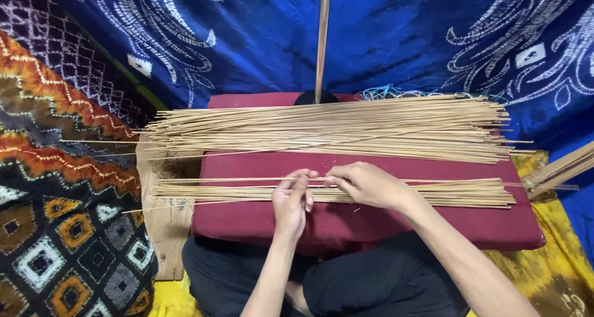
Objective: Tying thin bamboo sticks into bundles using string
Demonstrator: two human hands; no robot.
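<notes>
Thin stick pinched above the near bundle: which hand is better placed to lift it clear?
Probably the right hand: its fingertips pinch the thin stick from above, while the left hand rests on the near bundle.

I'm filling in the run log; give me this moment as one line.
left hand: pinching thin stick | right hand: pinching same stick | under hands: small stick bundle on maroon cushion | behind: large stick pile

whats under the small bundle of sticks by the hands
The small bundle of sticks lies on a maroon cushion; its left ends overhang brown cardboard. What is under the cushion is hidden.
</notes>
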